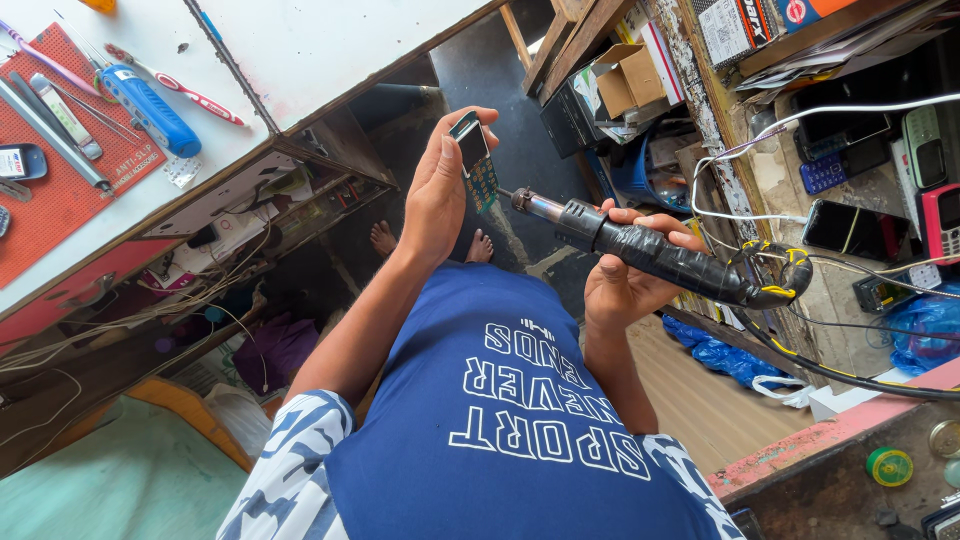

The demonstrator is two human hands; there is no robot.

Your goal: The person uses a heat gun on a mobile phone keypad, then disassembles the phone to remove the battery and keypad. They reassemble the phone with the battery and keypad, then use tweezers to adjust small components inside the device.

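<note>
Our left hand has its fingers closed around a small circuit board, which carries a dark screen at its upper end and a green section below. The board stands roughly upright in front of our chest, above the floor gap between the two counters.

Our right hand has its fingers clenched around the handle of a hot-air tool, wrapped in black tape. The metal nozzle points left and ends just beside the lower edge of the board; we cannot tell whether they touch. A cable with yellow-and-black tape loops from the rear of the handle.

To the left, the white counter carries a red mat, a blue-handled tool and a toothbrush. To the right, several mobile phones lie on the second counter, with a cardboard box beyond.
</note>
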